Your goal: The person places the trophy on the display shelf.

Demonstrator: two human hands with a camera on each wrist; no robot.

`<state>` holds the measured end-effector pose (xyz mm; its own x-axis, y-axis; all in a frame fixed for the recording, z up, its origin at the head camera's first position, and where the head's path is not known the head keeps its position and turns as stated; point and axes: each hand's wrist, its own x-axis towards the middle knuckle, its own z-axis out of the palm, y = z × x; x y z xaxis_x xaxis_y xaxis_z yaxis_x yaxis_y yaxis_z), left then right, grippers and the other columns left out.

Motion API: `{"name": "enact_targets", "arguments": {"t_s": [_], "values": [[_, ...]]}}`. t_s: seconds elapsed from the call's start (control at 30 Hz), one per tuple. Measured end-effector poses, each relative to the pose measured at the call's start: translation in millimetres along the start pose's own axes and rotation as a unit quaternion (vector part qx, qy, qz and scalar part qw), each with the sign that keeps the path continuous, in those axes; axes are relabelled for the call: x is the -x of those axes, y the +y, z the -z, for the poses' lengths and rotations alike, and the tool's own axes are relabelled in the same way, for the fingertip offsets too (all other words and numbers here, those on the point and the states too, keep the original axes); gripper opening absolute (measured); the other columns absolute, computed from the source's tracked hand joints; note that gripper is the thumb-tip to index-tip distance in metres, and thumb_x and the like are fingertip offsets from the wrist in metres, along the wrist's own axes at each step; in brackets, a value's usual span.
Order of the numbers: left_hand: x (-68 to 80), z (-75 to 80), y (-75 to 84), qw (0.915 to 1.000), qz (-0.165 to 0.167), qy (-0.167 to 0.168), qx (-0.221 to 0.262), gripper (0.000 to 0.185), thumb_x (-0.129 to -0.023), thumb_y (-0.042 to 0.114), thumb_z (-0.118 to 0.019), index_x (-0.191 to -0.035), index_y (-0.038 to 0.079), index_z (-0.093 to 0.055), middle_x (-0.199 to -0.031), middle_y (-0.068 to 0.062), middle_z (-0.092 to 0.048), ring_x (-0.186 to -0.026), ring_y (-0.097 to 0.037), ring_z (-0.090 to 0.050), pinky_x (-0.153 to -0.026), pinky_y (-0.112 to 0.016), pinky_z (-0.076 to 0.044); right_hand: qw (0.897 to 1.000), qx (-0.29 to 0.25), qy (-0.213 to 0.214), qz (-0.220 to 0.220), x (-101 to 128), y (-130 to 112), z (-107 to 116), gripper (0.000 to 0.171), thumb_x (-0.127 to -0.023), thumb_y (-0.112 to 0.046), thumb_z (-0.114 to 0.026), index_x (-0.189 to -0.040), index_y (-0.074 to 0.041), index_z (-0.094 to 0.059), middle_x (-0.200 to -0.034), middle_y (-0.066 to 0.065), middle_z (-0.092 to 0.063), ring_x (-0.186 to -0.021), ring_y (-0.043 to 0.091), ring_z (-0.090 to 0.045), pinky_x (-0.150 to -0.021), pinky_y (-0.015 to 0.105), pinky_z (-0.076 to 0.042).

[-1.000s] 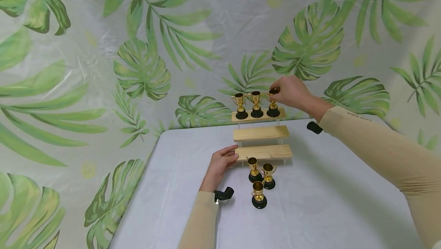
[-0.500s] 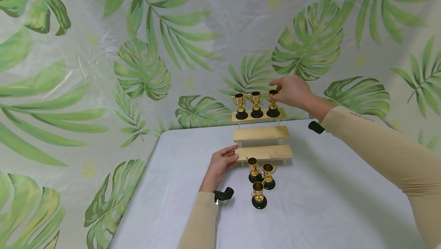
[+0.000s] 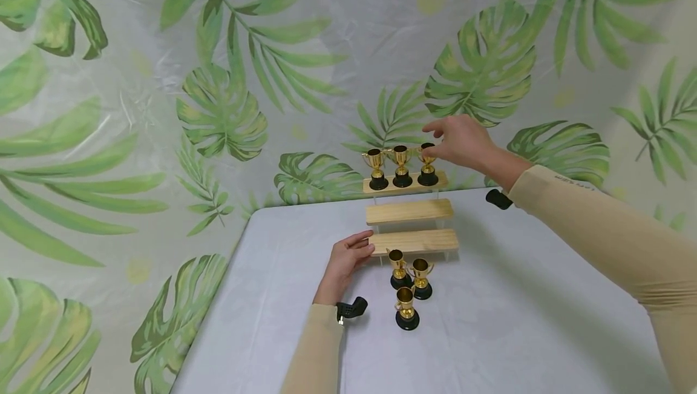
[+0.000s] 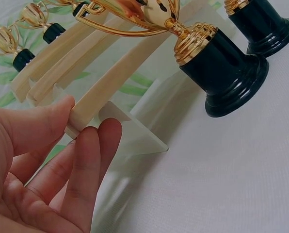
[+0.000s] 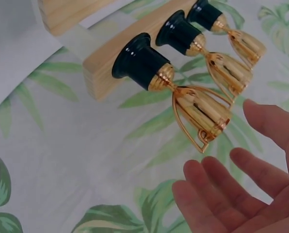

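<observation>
Their right arm is stretched way out, right hand relaxed, fingers parted; left hand's lower, thumb doing a pinch.

Got six mini gold trophies: three at 12 o'clock on one display stand, three at 6 off it. Plus three wooden shelves, two hands (right hand at 1, left hand at 8), two black wrist cameras, one table.

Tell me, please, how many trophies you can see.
6: the left trophy, middle trophy and right trophy on the top shelf, plus the rear trophy, rightmost trophy and nearest trophy on the tabletop, before the bottom shelf.
</observation>
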<state>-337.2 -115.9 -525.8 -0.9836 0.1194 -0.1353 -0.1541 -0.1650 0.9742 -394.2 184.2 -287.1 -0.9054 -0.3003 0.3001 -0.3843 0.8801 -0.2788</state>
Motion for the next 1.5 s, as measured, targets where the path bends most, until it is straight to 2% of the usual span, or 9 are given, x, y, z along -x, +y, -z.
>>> {"name": "enact_targets", "arguments": {"t_s": [0.3, 0.5, 0.6, 0.77, 1.1, 1.3, 1.5], "values": [[2.0, -0.1, -0.6, 1.0000, -0.006, -0.001, 0.000, 0.041, -0.087, 0.001, -0.077, -0.127, 0.005, -0.070, -0.113, -0.013, -0.070, -0.092, -0.014, -0.068, -0.082, -0.029, -0.058, 1.000, -0.007, 0.001, -0.006, 7, -2, 8, 0.057, -0.091, -0.038, -0.075, -0.140, -0.013, -0.061, -0.123, 0.019, -0.067, -0.063, 0.022, -0.061, -0.050, 0.039, -0.047], [1.6, -0.4, 1.6, 1.0000, -0.004, -0.003, -0.003, 0.041, -0.087, 0.002, -0.078, -0.127, 0.006, -0.071, -0.113, -0.013, -0.070, -0.092, -0.015, -0.068, -0.083, -0.030, -0.058, 1.000, -0.019, 0.008, -0.011, 14, -2, 11, 0.055, -0.091, -0.036, -0.075, -0.139, -0.013, -0.062, -0.122, 0.018, -0.067, -0.091, 0.030, -0.067, -0.064, 0.046, -0.054], [1.7, -1.2, 2.7, 1.0000, -0.004, 0.002, -0.003, 0.040, -0.087, 0.001, -0.077, -0.126, 0.006, -0.071, -0.111, -0.012, -0.071, -0.091, -0.015, -0.069, -0.082, -0.029, -0.058, 0.999, -0.025, 0.012, -0.017, 19, -3, 12, 0.054, -0.091, -0.036, -0.075, -0.139, -0.014, -0.062, -0.123, 0.017, -0.067, -0.098, 0.031, -0.066, -0.067, 0.047, -0.054], [3.3, -2.5, 4.1, 1.0000, -0.005, 0.006, -0.004, 0.040, -0.087, 0.000, -0.076, -0.126, 0.005, -0.071, -0.111, -0.013, -0.071, -0.090, -0.015, -0.069, -0.082, -0.030, -0.058, 0.999, -0.032, 0.015, -0.022, 28, -4, 12, 0.054, -0.092, -0.039, -0.073, -0.140, -0.016, -0.062, -0.124, 0.015, -0.067, -0.101, 0.030, -0.065, -0.067, 0.046, -0.054], [3.9, -2.7, 3.5, 1.0000, 0.001, 0.000, -0.004, 0.041, -0.087, 0.002, -0.077, -0.128, 0.005, -0.070, -0.114, -0.013, -0.070, -0.093, -0.015, -0.068, -0.084, -0.030, -0.057, 0.997, -0.060, 0.036, -0.009, 49, -9, 12, 0.052, -0.092, -0.035, -0.074, -0.138, -0.015, -0.063, -0.124, 0.016, -0.066, -0.104, 0.032, -0.063, -0.073, 0.049, -0.053], [3.4, -2.5, 3.4, 1.0000, -0.006, 0.004, -0.005, 0.042, -0.087, 0.002, -0.078, -0.128, 0.005, -0.070, -0.111, -0.011, -0.070, -0.091, -0.013, -0.067, -0.082, -0.028, -0.057, 0.996, -0.079, 0.045, 0.001, 63, -15, 1, 0.050, -0.090, -0.031, -0.076, -0.137, -0.015, -0.065, -0.128, 0.011, -0.065, -0.104, 0.029, -0.063, -0.072, 0.047, -0.054], [4.5, -3.6, 3.5, 0.9999, -0.002, 0.009, -0.008, 0.040, -0.087, 0.002, -0.078, -0.126, 0.006, -0.071, -0.111, -0.011, -0.071, -0.091, -0.014, -0.067, -0.082, -0.029, -0.057, 0.995, -0.085, 0.051, 0.008, 74, -21, -14, 0.049, -0.089, -0.030, -0.079, -0.134, -0.014, -0.067, -0.125, 0.010, -0.067, -0.101, 0.028, -0.064, -0.071, 0.046, -0.055]]}}
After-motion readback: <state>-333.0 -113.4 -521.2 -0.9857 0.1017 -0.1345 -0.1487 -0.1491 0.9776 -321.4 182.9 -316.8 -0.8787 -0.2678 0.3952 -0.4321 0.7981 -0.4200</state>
